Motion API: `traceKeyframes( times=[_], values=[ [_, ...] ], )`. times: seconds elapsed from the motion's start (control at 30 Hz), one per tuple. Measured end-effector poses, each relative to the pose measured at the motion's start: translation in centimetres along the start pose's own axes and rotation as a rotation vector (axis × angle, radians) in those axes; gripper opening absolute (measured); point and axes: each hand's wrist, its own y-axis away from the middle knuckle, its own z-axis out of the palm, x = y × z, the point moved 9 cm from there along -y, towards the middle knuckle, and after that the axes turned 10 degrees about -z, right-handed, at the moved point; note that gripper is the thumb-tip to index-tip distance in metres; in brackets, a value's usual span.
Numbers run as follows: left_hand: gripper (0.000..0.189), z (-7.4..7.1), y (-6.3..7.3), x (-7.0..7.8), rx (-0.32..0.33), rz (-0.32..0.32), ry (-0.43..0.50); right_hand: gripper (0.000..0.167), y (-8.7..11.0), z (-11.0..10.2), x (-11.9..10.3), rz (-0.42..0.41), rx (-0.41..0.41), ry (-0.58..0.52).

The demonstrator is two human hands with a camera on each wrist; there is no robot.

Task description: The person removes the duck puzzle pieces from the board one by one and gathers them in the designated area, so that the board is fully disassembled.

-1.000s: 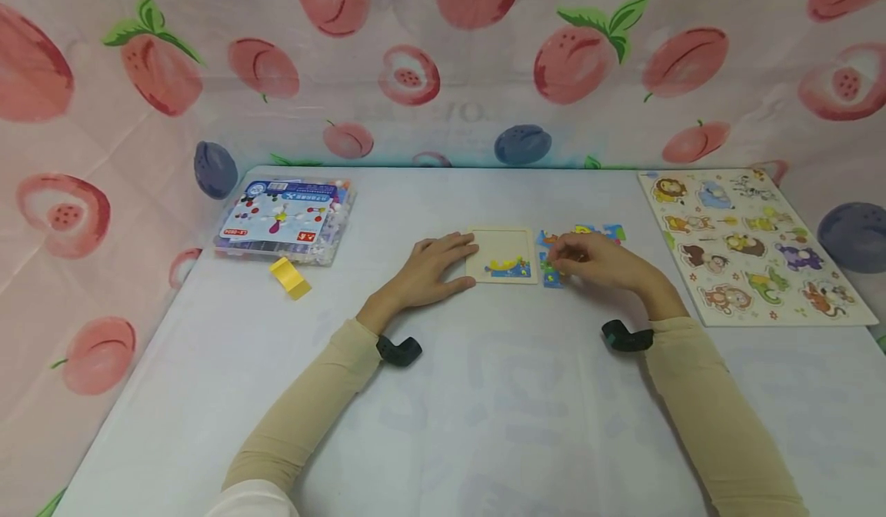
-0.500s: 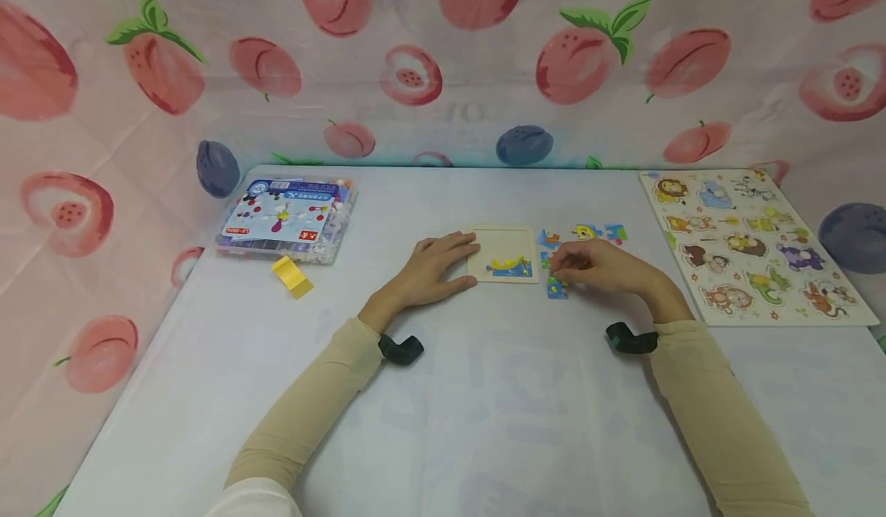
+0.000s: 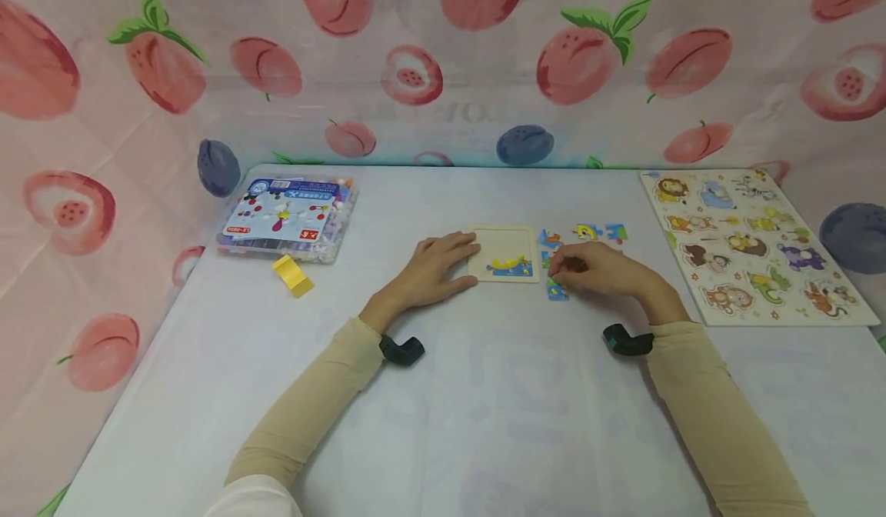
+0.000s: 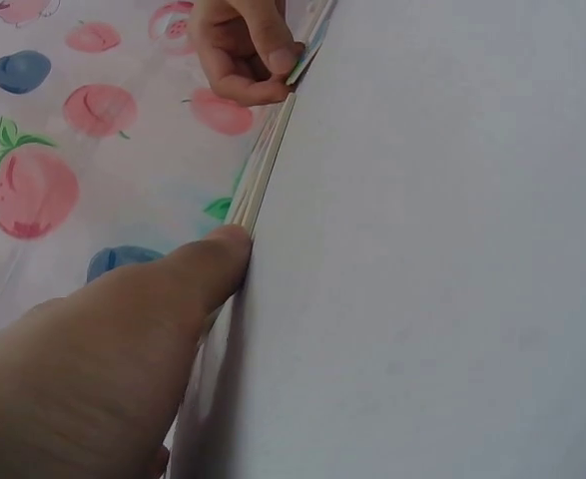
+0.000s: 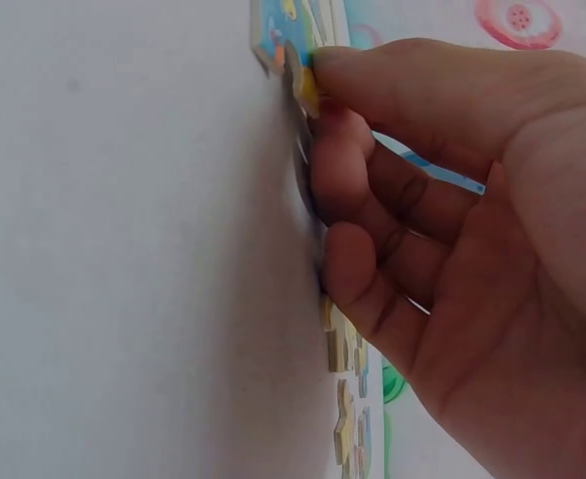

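In the head view, my left hand (image 3: 438, 268) lies with fingers extended at the left edge of a small square wooden puzzle frame (image 3: 504, 231). Its thumb (image 4: 208, 269) touches the frame's edge in the left wrist view. A yellow and blue puzzle section (image 3: 511, 267) sits low inside the frame. To the right, my right hand (image 3: 595, 267) pinches a puzzle piece (image 5: 303, 88) between thumb and index finger; its yellow part shows in the right wrist view, the rest being hidden. Right by those fingertips is a blue puzzle piece (image 3: 557, 291).
More loose puzzle pieces lie beyond my right hand, including a yellow one (image 3: 585, 231) and a blue-green one (image 3: 616, 232). An animal puzzle board (image 3: 754, 248) is at the right. A clear plastic case (image 3: 284, 221) and a yellow folded strip (image 3: 292, 276) are at the left.
The blue piece at my right fingertips has shifted toward me and slightly right, and that hand has moved slightly the same way. My left hand stays at the frame.
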Motion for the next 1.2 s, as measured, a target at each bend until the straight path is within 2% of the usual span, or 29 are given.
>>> traceKeyframes(
  times=[0.17, 0.3, 0.47, 0.57, 0.67, 0.87, 1.2],
  values=[
    [0.053, -0.3, 0.5, 1.4, 0.061, 0.046, 0.001, 0.009, 0.0, 0.1, 0.0, 0.009, -0.005, 0.010],
    [0.043, 0.1, 1.5, 4.4, 0.097, 0.111, -0.053, 0.009, -0.1, 0.1, -0.2, 0.007, -0.014, 0.017],
    [0.047, 1.3, 2.9, 9.0, 0.054, 0.191, -0.159, 0.006, -0.3, -0.2, -0.4, -0.002, -0.002, 0.022],
    [0.056, 2.3, 3.5, 10.6, 0.018, 0.200, -0.230, 0.008, -0.6, -0.5, -0.6, -0.027, 0.024, 0.024],
    [0.063, 3.2, 3.8, 11.0, -0.022, 0.171, -0.276, 0.012, -1.0, -0.6, -1.1, -0.066, 0.040, 0.029],
    [0.069, 4.8, 3.8, 10.7, -0.091, 0.114, -0.317, 0.020, -2.5, -0.5, -1.7, -0.081, 0.046, 0.005],
    [0.067, 5.0, 3.7, 10.7, -0.071, 0.093, -0.351, 0.023, -4.8, 0.2, -2.5, -0.130, -0.011, 0.018]
  ],
)
